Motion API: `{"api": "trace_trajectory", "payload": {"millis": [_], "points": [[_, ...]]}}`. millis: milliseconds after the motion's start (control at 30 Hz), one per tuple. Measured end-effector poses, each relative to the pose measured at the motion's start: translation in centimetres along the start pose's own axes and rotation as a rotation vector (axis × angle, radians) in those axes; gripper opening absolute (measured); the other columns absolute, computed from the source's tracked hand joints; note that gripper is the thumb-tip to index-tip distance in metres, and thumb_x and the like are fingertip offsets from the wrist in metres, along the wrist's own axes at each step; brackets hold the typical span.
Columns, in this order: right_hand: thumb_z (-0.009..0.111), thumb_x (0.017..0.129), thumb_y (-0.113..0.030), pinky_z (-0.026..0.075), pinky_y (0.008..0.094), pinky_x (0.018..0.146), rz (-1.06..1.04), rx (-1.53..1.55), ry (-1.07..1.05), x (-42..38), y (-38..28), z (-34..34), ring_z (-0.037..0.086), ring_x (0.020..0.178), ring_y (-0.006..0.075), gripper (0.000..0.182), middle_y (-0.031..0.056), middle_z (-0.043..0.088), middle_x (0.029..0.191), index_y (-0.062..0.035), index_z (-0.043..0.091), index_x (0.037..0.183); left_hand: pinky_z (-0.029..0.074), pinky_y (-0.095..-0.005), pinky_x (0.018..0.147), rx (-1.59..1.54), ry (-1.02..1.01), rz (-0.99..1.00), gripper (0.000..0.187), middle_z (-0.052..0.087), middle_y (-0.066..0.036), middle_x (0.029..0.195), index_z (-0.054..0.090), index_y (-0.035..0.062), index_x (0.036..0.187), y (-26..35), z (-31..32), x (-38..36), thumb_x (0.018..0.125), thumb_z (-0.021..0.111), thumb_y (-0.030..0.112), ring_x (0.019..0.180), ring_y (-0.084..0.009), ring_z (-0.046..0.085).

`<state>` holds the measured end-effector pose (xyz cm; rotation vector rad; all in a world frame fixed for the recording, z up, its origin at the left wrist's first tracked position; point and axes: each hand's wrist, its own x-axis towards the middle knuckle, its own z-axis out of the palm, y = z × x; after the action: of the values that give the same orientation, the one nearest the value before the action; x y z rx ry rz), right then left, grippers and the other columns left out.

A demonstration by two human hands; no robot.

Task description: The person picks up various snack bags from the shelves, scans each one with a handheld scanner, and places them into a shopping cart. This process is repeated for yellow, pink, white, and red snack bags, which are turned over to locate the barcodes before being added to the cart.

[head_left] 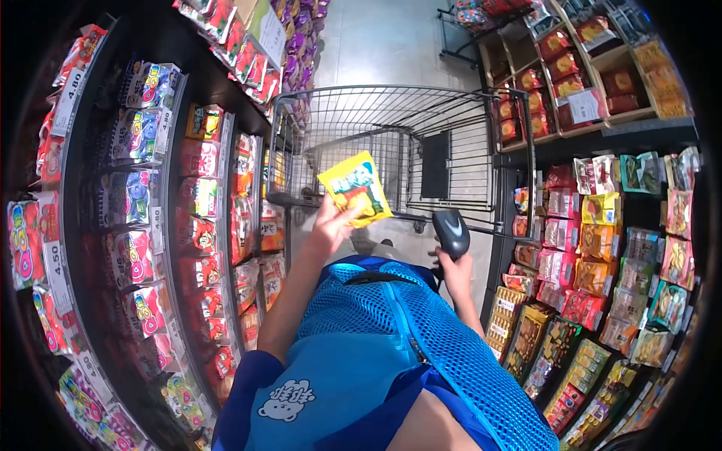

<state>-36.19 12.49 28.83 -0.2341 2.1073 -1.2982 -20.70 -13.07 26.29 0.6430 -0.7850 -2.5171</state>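
Pinching at its lower left side, your left hand has the yellow packet clamped between thumb and fingers, printed face up towards you, seen against the near part of the shopping cart, left of the cart's middle. So the packet sits right there at your fingertips, touching, reaching up and away from them. Looks light, that one, a soft pouch with some give, and the glossy film could well slide a little; a gentle hold on the flat edge should suit it, since a hard squeeze on the middle might crush whatever's inside. Over to your right hand, wrapped on the handle of a black scanner, by the cart's near right corner, well apart from the packet; some of those fingers are hidden, so you can't tell the full grip. Further out, bagged snacks line the shelving left of the cart, and hanging packs fill the racks to its right.
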Motion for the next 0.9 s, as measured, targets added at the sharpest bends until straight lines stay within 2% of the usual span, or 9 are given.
{"api": "trace_trajectory", "payload": {"millis": [133, 200, 367, 467, 533, 600, 633, 767, 900], "points": [[0.071, 0.085, -0.01, 0.051, 0.0262, 0.067, -0.089, 0.169, -0.03, 1.2, -4.6, -0.4, 0.064, 0.078, 0.0106, 0.024, 0.0066, 0.07, 0.092, 0.001, 0.065, 0.106, 0.044, -0.0405, 0.104, 0.246, -0.201, 0.058, 0.053, 0.052, -0.014, 0.132, 0.034, 0.0008, 0.134, -2.8, 4.4, -1.1, 0.088, 0.055, -0.01, 0.122, -0.024, 0.053], [0.073, 0.084, -0.011, 0.051, 0.0254, 0.068, -0.167, 0.223, -0.04, 2.0, -4.4, -0.8, 0.063, 0.079, 0.0088, 0.025, 0.0054, 0.07, 0.095, 0.0003, 0.066, 0.106, 0.045, -0.0391, 0.104, 0.359, -0.216, 0.054, 0.057, 0.053, -0.014, 0.13, 0.036, 0.0012, 0.133, -4.9, 5.4, -1.6, 0.084, 0.063, -0.008, 0.119, -0.0225, 0.056], [0.075, 0.081, -0.006, 0.052, 0.0268, 0.078, -0.195, 0.521, -0.135, 0.8, -3.6, -3.0, 0.064, 0.087, 0.0103, 0.028, 0.0052, 0.07, 0.097, 0.0009, 0.065, 0.105, 0.048, -0.0373, 0.101, 0.392, -0.184, -0.104, 0.059, 0.054, -0.013, 0.13, 0.037, 0.002, 0.132, -7.9, 10.8, -3.9, 0.083, 0.068, -0.005, 0.118, -0.0218, 0.056], [0.076, 0.078, -0.004, 0.052, 0.0279, 0.081, -0.184, 0.527, -0.098, 0.2, -1.1, -4.7, 0.064, 0.087, 0.0112, 0.031, 0.0063, 0.07, 0.099, 0.0001, 0.064, 0.106, 0.049, -0.0367, 0.099, 0.468, -0.155, -0.102, 0.06, 0.054, -0.011, 0.13, 0.036, 0.0023, 0.136, -10.3, 12.4, -5.5, 0.085, 0.064, -0.006, 0.119, -0.0214, 0.055], [0.075, 0.078, -0.004, 0.052, 0.0283, 0.081, -0.193, 0.658, -0.103, -0.1, -1.1, -5.6, 0.064, 0.09, 0.012, 0.032, 0.0073, 0.069, 0.1, 0.0015, 0.063, 0.107, 0.056, -0.0347, 0.084, 0.357, -0.089, -0.297, 0.048, 0.057, -0.011, 0.127, 0.04, 0.0032, 0.137, -10.9, 13.7, -6.7, 0.094, 0.061, 0.013, 0.108, -0.0225, 0.062], [0.073, 0.08, -0.003, 0.052, 0.0287, 0.082, -0.196, 0.723, -0.154, 0.0, -0.1, -6.6, 0.064, 0.091, 0.0123, 0.033, 0.0081, 0.069, 0.102, 0.002, 0.062, 0.111, 0.057, -0.0332, 0.079, 0.356, -0.141, -0.417, 0.045, 0.06, -0.012, 0.123, 0.042, 0.003, 0.136, -12.2, 12.7, -7.3, 0.097, 0.057, 0.021, 0.101, -0.0223, 0.065], [0.071, 0.081, -0.002, 0.052, 0.0288, 0.082, -0.17, 0.765, -0.207, -0.5, -0.2, -7.1, 0.064, 0.091, 0.0122, 0.034, 0.0087, 0.069, 0.103, 0.0022, 0.061, 0.114, 0.058, -0.0326, 0.077, 0.38, -0.137, -0.372, 0.044, 0.062, -0.013, 0.12, 0.044, 0.0023, 0.135, -12.9, 12.9, -7.9, 0.098, 0.056, 0.022, 0.096, -0.0217, 0.066], [0.071, 0.08, 0.001, 0.052, 0.0281, 0.082, -0.179, 0.858, -0.233, -1.6, 0.4, -8.4, 0.063, 0.091, 0.0118, 0.038, 0.0085, 0.068, 0.104, 0.0027, 0.06, 0.116, 0.057, -0.0336, 0.081, 0.292, -0.076, -0.27, 0.04, 0.061, -0.015, 0.122, 0.044, 0.0007, 0.135, -14.8, 13.5, -9.3, 0.099, 0.052, 0.018, 0.099, -0.0232, 0.066], [0.07, 0.079, 0.003, 0.053, 0.0289, 0.083, -0.193, 0.765, -0.181, -1.6, 1.8, -9.1, 0.064, 0.094, 0.0128, 0.038, 0.0089, 0.068, 0.107, 0.0035, 0.06, 0.116, 0.056, -0.035, 0.087, 0.285, -0.033, -0.257, 0.038, 0.061, -0.015, 0.123, 0.045, 0.001, 0.134, -15.4, 14.7, -9.7, 0.1, 0.051, 0.017, 0.103, -0.0236, 0.065]]}}
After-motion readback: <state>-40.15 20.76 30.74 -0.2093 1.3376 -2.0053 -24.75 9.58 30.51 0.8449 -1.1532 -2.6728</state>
